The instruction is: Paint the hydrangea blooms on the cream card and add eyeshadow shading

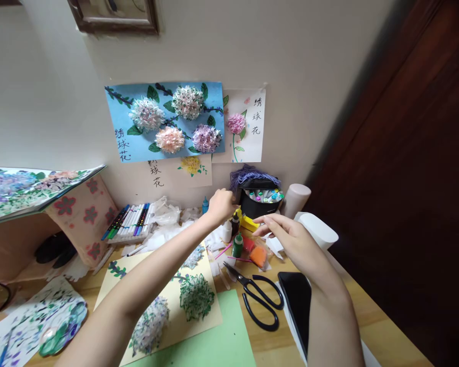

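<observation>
My left hand (222, 206) reaches over the yellow sheet to the back of the desk, its fingers curled closed. A small yellow piece shows at its fingertips; what the hand holds, if anything, is hidden. Just below it stand a dark paint bottle (235, 224), a white bottle (227, 232) and a green paint bottle (237, 245). My right hand (285, 230) hovers at the right with its fingers stretched loosely leftward, nothing visible in them. Near its fingertips lies a yellow packet (249, 223), with an orange packet (258, 256) below.
Black-handled scissors (258, 295) and a phone (296, 311) lie at the right. The yellow sheet (168, 285) bears raised paper-petal flowers. A marker bag (260, 201) stands against the wall; markers (128, 223) and a paint-smeared palette (63, 326) are at the left.
</observation>
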The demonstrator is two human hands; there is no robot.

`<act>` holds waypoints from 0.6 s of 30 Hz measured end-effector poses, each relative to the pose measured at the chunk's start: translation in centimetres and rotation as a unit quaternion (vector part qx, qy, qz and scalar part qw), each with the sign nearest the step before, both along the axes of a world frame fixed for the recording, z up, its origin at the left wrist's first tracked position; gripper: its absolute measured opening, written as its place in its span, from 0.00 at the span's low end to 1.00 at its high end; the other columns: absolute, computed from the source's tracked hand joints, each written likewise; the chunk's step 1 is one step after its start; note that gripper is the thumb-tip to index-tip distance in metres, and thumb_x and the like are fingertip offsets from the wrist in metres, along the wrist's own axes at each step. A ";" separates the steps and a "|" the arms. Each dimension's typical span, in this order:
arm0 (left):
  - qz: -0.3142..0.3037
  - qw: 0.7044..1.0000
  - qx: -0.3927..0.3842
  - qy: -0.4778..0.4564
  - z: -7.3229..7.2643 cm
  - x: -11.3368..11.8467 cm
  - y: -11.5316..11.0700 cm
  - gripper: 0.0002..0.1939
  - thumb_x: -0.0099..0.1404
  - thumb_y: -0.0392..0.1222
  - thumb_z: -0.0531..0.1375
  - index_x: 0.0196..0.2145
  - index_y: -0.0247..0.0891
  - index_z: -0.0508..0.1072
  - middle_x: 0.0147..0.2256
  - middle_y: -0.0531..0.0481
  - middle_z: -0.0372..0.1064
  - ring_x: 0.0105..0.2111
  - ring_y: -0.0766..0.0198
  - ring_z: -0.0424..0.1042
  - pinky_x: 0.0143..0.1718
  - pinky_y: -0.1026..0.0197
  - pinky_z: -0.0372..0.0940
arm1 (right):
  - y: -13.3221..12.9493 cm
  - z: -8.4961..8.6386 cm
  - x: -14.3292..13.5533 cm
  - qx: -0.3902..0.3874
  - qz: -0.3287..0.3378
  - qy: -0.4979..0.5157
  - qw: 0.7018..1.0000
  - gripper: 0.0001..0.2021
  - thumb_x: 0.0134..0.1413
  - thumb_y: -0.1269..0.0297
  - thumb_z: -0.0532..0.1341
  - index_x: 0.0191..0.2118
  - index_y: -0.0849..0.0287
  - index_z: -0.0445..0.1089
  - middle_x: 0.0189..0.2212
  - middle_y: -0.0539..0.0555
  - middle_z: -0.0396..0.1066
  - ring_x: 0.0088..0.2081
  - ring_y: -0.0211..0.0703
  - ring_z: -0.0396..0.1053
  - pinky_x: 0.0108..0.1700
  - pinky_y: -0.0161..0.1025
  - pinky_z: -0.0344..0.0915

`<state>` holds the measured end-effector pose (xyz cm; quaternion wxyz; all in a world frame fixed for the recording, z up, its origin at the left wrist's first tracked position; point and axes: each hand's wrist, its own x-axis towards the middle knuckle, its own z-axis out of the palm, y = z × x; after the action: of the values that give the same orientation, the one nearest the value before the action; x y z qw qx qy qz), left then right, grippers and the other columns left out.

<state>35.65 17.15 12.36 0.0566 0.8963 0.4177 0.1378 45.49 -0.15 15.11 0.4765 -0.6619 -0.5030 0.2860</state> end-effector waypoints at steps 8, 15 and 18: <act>-0.018 0.997 -0.013 0.073 0.5 4.3 0.6 0.10 0.49 0.39 0.66 0.32 0.36 0.77 0.36 0.40 0.74 0.40 0.52 0.73 0.41 0.57 0.65 | -0.3 0.1 0.3 0.016 0.014 0.032 0.999 0.17 0.55 0.52 0.53 0.37 0.59 0.71 0.30 0.55 0.75 0.37 0.46 0.71 0.42 0.40 0.64; -0.033 0.998 0.009 0.048 1.1 4.2 0.5 0.09 0.52 0.32 0.59 0.33 0.34 0.77 0.36 0.38 0.75 0.40 0.52 0.73 0.40 0.59 0.65 | -0.4 0.0 0.5 0.036 0.021 0.053 0.998 0.16 0.55 0.52 0.53 0.37 0.60 0.71 0.29 0.54 0.74 0.35 0.43 0.71 0.41 0.38 0.65; -0.025 0.999 0.036 0.006 2.6 2.3 0.0 0.10 0.55 0.35 0.57 0.34 0.36 0.77 0.36 0.40 0.75 0.40 0.54 0.73 0.39 0.60 0.64 | -0.4 0.0 0.6 0.033 0.014 0.046 0.998 0.17 0.56 0.51 0.53 0.38 0.60 0.70 0.29 0.54 0.74 0.35 0.43 0.71 0.40 0.38 0.64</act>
<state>37.92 17.19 14.98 0.0251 0.9085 0.3907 0.1458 46.06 -0.55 15.06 0.5172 -0.6246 -0.4988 0.3059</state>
